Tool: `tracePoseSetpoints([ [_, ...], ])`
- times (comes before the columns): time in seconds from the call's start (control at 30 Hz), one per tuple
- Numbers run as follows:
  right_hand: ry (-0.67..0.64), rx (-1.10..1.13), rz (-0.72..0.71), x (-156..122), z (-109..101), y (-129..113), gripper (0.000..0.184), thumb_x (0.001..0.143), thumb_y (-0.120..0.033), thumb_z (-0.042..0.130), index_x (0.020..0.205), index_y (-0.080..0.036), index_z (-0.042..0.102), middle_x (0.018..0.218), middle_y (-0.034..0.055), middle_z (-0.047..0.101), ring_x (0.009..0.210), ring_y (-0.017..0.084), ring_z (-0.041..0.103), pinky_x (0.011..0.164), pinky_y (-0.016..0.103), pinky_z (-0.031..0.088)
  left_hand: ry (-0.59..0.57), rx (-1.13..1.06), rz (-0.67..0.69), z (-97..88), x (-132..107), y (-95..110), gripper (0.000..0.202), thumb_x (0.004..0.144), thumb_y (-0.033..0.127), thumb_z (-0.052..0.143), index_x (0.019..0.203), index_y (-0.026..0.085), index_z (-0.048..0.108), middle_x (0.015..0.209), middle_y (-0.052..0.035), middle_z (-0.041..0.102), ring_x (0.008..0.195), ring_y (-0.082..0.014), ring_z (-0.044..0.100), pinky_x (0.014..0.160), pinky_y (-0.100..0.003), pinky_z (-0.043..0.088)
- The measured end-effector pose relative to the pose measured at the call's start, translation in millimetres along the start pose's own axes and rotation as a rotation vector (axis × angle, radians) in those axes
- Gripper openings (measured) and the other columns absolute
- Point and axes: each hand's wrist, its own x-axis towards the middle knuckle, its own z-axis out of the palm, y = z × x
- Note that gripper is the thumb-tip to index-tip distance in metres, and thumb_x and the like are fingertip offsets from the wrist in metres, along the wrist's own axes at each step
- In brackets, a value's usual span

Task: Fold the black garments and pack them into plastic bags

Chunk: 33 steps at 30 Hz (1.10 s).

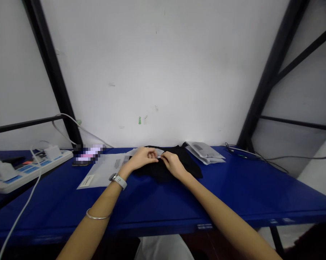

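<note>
I am bringing both bare hands together over a black cloth (191, 165), which is lying crumpled near the back of the blue table (157, 209), about midway across it. The right hand (175, 166) is reaching in over the cloth, its grip closing thumb and forefinger on a small pale piece (159, 157). The left hand (141, 159) is meeting it from the other side, fingers curling loosely with a gap showing inside the curl, and the thumb is pointing at the pale piece; I cannot tell whether this grip is also pinching it. The piece is showing too small for me to make out.

On the left wrist I am seeing a watch (118, 180) with a light strap, and a thin bangle (98, 216) is circling the forearm. A frosted bag (100, 173) with a label at its near corner is lying flat beside the cloth, partly passing behind the left hand. To the right of the cloth, a folded bag (206, 153) is resting near the wall (163, 72). Farther left, a phone (89, 155) with a pixelated screen is lying behind the frosted bag, and a white power strip (35, 169) is carrying plugged-in adapters at the left end.
</note>
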Motion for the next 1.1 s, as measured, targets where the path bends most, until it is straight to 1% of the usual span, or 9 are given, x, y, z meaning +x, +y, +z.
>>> tracePoseSetpoints([
  [0.1, -0.031, -0.015, -0.033, -1, 2, -8, 0.017, 0.092, -0.013, 0.046, 0.084, -0.017, 0.059, 0.081, 0.0038, 0.061, 0.072, 0.015, 0.058, 0.069, 0.025, 0.043, 0.152, 0.209, 0.1, 11.2, 1, 8, 0.012, 0.08, 0.028, 0.065, 0.086, 0.018, 0.062, 0.084, -0.0012, 0.063, 0.074, -0.0143, 0.056, 0.067, -0.025, 0.042],
  [0.23, -0.079, -0.117, -0.041, 1, -5, -11, 0.018, 0.094, -0.013, 0.043, 0.084, -0.017, 0.058, 0.082, 0.0042, 0.059, 0.069, 0.014, 0.055, 0.066, 0.024, 0.041, 0.17, 0.452, 0.146, 16.8, 1, 4, 0.011, 0.089, 0.025, 0.054, 0.081, 0.019, 0.058, 0.084, -0.0019, 0.059, 0.082, -0.0164, 0.054, 0.069, -0.027, 0.042],
  [0.47, 0.039, -0.305, 0.136, 6, -42, 28, 0.02, 0.093, -0.013, 0.04, 0.086, -0.018, 0.059, 0.083, 0.0048, 0.059, 0.072, 0.016, 0.055, 0.064, 0.024, 0.036, 0.253, 0.672, -0.022, -14.7, -8, -34, 0.01, 0.088, 0.022, 0.054, 0.078, 0.021, 0.055, 0.086, -0.0025, 0.06, 0.09, -0.0185, 0.052, 0.068, -0.027, 0.042],
  [0.6, 0.029, -0.368, 0.231, 2, -54, 37, 0.019, 0.092, -0.017, 0.042, 0.089, -0.02, 0.061, 0.087, 0.0057, 0.06, 0.077, 0.018, 0.056, 0.064, 0.026, 0.036, 0.279, 0.714, -0.069, -24.3, -14, -41, 0.01, 0.088, 0.024, 0.054, 0.078, 0.022, 0.055, 0.087, -0.0028, 0.06, 0.09, -0.0189, 0.053, 0.062, -0.026, 0.042],
  [0.67, 0.043, -0.389, 0.192, 1, -54, 30, 0.019, 0.091, -0.016, 0.044, 0.094, -0.02, 0.062, 0.092, 0.0075, 0.059, 0.082, 0.02, 0.055, 0.068, 0.028, 0.038, 0.286, 0.728, -0.076, -23.5, -14, -37, 0.009, 0.088, 0.023, 0.053, 0.079, 0.022, 0.055, 0.088, -0.003, 0.06, 0.09, -0.019, 0.053, 0.062, -0.026, 0.042],
  [0.73, 0.041, -0.387, 0.068, 1, -51, 21, 0.023, 0.088, -0.013, 0.046, 0.102, -0.019, 0.062, 0.097, 0.0095, 0.057, 0.09, 0.022, 0.054, 0.075, 0.031, 0.04, 0.296, 0.722, -0.083, -21.0, -13, -33, 0.009, 0.088, 0.023, 0.052, 0.08, 0.022, 0.055, 0.088, -0.0031, 0.06, 0.091, -0.0185, 0.054, 0.064, -0.026, 0.043],
  [0.87, -0.079, -0.381, -0.157, 3, -38, 6, 0.028, 0.088, -0.009, 0.043, 0.104, -0.019, 0.064, 0.097, 0.0103, 0.056, 0.089, 0.023, 0.05, 0.079, 0.035, 0.04, 0.303, 0.75, -0.045, -15.2, -10, -27, 0.008, 0.09, 0.022, 0.05, 0.085, 0.021, 0.056, 0.092, -0.0036, 0.059, 0.092, -0.0179, 0.053, 0.068, -0.026, 0.044],
  [0.97, -0.106, -0.429, -0.152, 3, -28, 1, 0.03, 0.091, -0.008, 0.039, 0.098, -0.017, 0.066, 0.091, 0.0107, 0.056, 0.085, 0.022, 0.049, 0.075, 0.034, 0.039, 0.303, 0.809, 0.029, -11.3, -8, -25, 0.008, 0.09, 0.02, 0.049, 0.088, 0.021, 0.057, 0.093, -0.0046, 0.059, 0.095, -0.0189, 0.052, 0.071, -0.028, 0.045],
  [1.1, 0.015, -0.31, -0.091, 1, -25, -9, 0.026, 0.093, -0.014, 0.039, 0.098, -0.016, 0.064, 0.091, 0.0104, 0.056, 0.086, 0.022, 0.051, 0.079, 0.034, 0.041, 0.322, 0.877, 0.121, -7.0, -6, -16, 0.01, 0.09, 0.018, 0.049, 0.088, 0.019, 0.059, 0.092, -0.0066, 0.059, 0.094, -0.0208, 0.052, 0.074, -0.031, 0.043],
])
